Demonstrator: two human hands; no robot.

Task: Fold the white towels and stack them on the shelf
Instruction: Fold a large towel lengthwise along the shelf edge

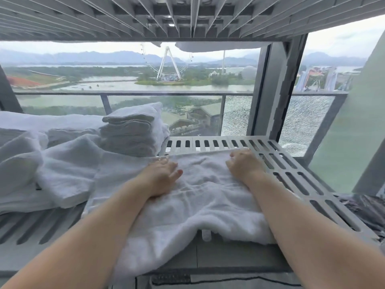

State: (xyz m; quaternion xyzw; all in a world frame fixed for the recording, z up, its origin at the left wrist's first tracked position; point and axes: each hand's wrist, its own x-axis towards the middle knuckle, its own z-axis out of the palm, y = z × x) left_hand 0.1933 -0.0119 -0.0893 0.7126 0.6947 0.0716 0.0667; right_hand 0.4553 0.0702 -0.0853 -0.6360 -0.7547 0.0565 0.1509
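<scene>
A white towel (200, 197) lies spread over the slotted grey shelf (291, 170), its near edge hanging over the shelf's front. My left hand (162, 176) rests flat on the towel's far left part, fingers apart. My right hand (243, 163) sits at the towel's far right corner with the fingers curled on the cloth. A stack of folded white towels (129, 132) stands at the shelf's back left. Loose and half-folded white towels (62, 167) lie in front of it at the left.
Another slotted shelf (187, 15) hangs close overhead. Behind the shelf a window (125, 80) with a dark upright frame post (268, 90) looks out over a balcony rail. The bare slats run along the shelf's right side.
</scene>
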